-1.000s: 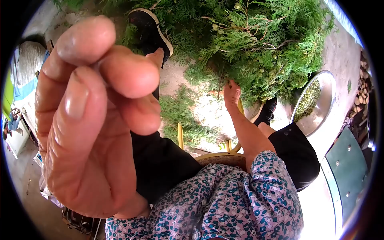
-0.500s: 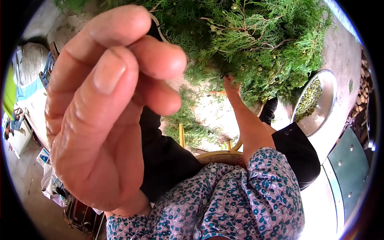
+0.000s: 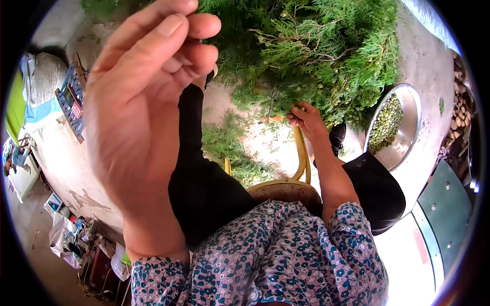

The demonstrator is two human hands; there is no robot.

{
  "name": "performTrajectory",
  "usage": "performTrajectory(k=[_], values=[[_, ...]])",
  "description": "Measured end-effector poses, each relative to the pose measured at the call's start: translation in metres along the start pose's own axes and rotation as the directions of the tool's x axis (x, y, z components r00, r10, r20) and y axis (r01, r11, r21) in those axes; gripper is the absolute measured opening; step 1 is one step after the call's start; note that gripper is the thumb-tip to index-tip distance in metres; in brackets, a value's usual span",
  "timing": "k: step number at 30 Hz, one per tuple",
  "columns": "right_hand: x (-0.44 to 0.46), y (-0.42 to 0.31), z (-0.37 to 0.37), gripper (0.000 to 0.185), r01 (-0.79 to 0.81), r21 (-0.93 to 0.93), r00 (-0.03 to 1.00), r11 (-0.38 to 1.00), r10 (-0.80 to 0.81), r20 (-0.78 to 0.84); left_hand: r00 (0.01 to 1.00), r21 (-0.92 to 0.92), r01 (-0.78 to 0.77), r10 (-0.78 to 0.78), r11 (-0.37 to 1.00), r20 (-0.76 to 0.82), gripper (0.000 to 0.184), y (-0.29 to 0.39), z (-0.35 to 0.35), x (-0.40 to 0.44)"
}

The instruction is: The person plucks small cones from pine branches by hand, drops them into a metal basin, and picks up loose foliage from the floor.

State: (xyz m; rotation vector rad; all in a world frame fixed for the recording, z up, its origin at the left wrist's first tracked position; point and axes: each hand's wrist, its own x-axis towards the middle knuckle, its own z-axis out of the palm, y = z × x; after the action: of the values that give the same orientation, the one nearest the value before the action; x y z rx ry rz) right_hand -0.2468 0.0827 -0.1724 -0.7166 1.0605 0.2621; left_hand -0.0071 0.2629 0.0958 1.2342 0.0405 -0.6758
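Note:
My left hand is raised close to the camera at the upper left, thumb and fingertips pressed together; whatever they may pinch is hidden. Low in front of me, my right hand has its fingers curled closed beside the lower edge of a heap of green conifer branches. A tiny greenish spot shows at its fingertips, too small to name. Right of the heap, a metal basin holds many small green cones.
Beneath me is a round stool seat with yellow tubing. Loose green sprigs lie on the floor between my legs. Stacked firewood and a green panel stand at the right. Bags and clutter lie at the left.
My left hand has moved up and farther from the camera. My right hand has drawn back slightly from the branches, its fingers now curled in plain view. The view has shifted slightly.

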Motion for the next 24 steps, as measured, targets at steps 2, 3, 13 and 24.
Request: performTrajectory(k=[2, 3, 13, 24], values=[[-0.020, -0.030, 0.025, 0.021, 0.050, -0.014, 0.998, 0.999, -0.049, 0.039, 0.889, 0.348, -0.449, 0.372, 0.823, 0.266, 0.030, -0.014, 0.010, -0.004], [-0.028, -0.042, 0.037, 0.020, 0.165, 0.028, 0.985, 0.986, -0.166, 0.043, 0.884, 0.345, -0.458, 0.378, 0.820, 0.275, 0.033, -0.015, 0.011, -0.004], [-0.139, -0.105, 0.130, 0.024, 0.842, -0.484, 0.363, 0.238, -0.914, 0.182, 0.917, -0.229, 0.394, -0.399, 0.890, 0.025, 0.051, -0.091, 0.043, -0.028], [-0.201, -0.092, 0.132, 0.053, 0.890, -0.287, 0.451, 0.354, -0.778, 0.438, 0.916, -0.369, 0.383, -0.294, 0.847, 0.274, 0.037, -0.105, 0.068, -0.070]])
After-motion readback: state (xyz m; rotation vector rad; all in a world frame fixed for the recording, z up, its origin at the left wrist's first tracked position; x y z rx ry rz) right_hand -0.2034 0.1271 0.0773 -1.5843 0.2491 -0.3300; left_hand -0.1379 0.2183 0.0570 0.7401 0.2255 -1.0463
